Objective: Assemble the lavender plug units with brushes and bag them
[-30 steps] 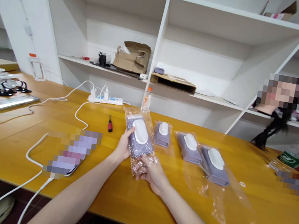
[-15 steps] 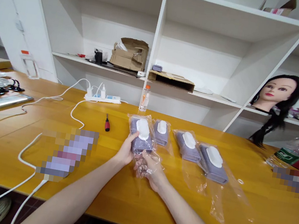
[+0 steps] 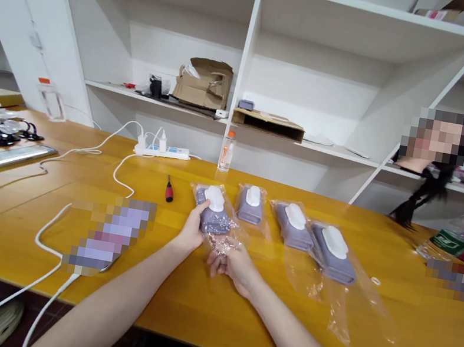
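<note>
The left grip (image 3: 192,229) clasps the left side of a purple, folded fabric-like bundle (image 3: 215,222) with a white oval piece on top, inside a clear plastic bag. The right grip (image 3: 235,262) pinches the bag's loose near end, seemingly arranging it; this calls for a steady left hold and light pulling. Right of it, three similar bagged bundles (image 3: 250,215) lie on the yellow wooden worktop (image 3: 231,329).

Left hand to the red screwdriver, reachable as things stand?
Probably yes. The red screwdriver lies near the left hand, with only tabletop between. That hand is holding a bagged purple bundle, though, so it likely must let go first.
</note>
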`<state>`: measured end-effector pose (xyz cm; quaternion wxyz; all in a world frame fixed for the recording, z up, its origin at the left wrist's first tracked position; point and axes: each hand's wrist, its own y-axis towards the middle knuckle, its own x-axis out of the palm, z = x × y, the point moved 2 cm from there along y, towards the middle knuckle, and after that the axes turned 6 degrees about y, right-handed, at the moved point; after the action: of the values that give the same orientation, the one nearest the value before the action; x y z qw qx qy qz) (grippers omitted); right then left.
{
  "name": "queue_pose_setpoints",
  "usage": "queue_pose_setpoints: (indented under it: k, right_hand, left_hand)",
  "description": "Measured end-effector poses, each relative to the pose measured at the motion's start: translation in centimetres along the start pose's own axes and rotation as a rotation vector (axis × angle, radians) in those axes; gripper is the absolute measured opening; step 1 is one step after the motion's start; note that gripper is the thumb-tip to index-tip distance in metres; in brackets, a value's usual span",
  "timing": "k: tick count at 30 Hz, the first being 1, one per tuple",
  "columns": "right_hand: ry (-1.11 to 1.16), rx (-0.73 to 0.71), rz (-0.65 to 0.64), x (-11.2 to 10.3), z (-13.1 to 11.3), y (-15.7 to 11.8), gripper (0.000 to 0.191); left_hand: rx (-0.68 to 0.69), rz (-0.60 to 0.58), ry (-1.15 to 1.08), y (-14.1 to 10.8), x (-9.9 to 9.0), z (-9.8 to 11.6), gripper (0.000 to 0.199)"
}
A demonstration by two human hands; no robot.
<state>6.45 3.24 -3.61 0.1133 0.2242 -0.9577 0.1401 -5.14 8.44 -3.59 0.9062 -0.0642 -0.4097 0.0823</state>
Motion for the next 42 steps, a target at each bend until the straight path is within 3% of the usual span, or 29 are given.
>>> queue_pose_setpoints:
  k: [5,9,16,23,28,33,37,42]
  right_hand:
    - [0.214,-0.093,0.08,0.2,-0.8,-0.2,0.035]
    - [0.33,-0.17,0.147,0.0,-1.5,-0.2,0.037]
    - [0.433,-0.216,0.209,-0.6,-1.9,-0.1,0.031]
    - [0.461,-0.283,0.312,-1.3,-2.4,0.1,0.032]
    - [0.461,-0.361,0.343,-1.9,-2.9,0.4,0.026]
    - [0.415,-0.337,0.365,-1.9,-3.4,0.1,0.024]
    - [0.329,-0.317,0.405,-1.8,-3.7,0.1,0.029]
    - [0.314,-0.306,0.437,-3.0,-3.3,0.8,0.031]
  left_hand:
    - [0.152,-0.012,-0.011,-0.4,0.4,0.1,0.038]
    - [0.313,-0.088,0.01,-1.5,1.1,0.5,0.044]
    - [0.326,-0.212,0.087,-2.4,2.0,0.6,0.045]
    - [0.151,-0.21,0.405,-2.6,1.9,-0.3,0.04]
    - [0.371,-0.052,0.639,-2.9,1.9,-0.8,0.024]
    - [0.479,-0.042,0.684,-2.8,1.5,-0.4,0.028]
    - [0.451,-0.009,0.674,-2.2,1.0,-0.3,0.033]
    - [0.243,-0.042,0.583,-1.5,0.9,-0.8,0.016]
